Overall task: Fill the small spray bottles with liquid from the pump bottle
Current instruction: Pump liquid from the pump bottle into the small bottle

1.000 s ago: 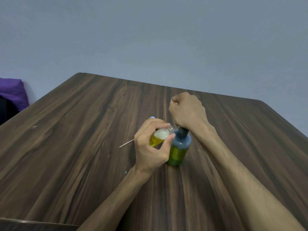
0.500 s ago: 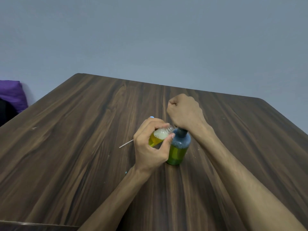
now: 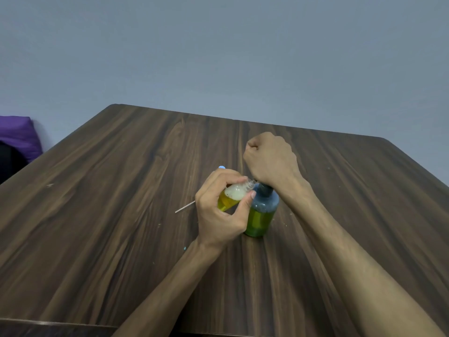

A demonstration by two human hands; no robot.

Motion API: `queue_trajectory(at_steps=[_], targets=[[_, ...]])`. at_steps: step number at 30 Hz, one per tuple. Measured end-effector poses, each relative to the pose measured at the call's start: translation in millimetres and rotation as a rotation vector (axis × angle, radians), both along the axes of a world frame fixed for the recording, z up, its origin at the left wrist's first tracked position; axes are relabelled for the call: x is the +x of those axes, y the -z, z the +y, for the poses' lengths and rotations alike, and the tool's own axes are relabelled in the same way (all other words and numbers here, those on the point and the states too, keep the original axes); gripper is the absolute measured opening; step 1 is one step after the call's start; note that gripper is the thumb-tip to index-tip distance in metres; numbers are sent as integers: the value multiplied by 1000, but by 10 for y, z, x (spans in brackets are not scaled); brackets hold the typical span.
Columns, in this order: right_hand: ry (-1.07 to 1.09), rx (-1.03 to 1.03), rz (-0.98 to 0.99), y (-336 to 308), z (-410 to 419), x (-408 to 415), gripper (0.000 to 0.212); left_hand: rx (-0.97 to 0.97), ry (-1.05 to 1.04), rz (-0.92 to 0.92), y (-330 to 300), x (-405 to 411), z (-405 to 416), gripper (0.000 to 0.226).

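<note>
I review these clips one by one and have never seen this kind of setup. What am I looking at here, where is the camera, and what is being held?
There is no machine: a person works with two bare hands, filmed by one wide-angle camera worn on the head, looking forward and down. The left hand holds a small bottle, tilted, with yellow liquid and white foam inside, its mouth against the top of the pump bottle. That bigger bottle stands upright on the wooden table and holds green liquid. The right hand, curled into a fist, sits over its pump, which is hidden underneath. A thin white stick lies on the table to the left. Something purple sits beyond the table's left edge.
</note>
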State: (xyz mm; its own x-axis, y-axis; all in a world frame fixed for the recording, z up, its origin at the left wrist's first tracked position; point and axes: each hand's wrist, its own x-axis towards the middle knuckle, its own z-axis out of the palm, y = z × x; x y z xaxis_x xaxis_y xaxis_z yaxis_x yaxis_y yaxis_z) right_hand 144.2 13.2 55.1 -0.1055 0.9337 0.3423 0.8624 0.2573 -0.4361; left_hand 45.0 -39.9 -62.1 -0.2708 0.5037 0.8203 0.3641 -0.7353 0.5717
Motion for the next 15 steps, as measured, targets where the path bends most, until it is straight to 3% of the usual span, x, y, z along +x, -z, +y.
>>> queue_trajectory(at_steps=[15], targets=[[11,63,32,-49,-17,12,28,9,10,-22,-15,2,-19,17]])
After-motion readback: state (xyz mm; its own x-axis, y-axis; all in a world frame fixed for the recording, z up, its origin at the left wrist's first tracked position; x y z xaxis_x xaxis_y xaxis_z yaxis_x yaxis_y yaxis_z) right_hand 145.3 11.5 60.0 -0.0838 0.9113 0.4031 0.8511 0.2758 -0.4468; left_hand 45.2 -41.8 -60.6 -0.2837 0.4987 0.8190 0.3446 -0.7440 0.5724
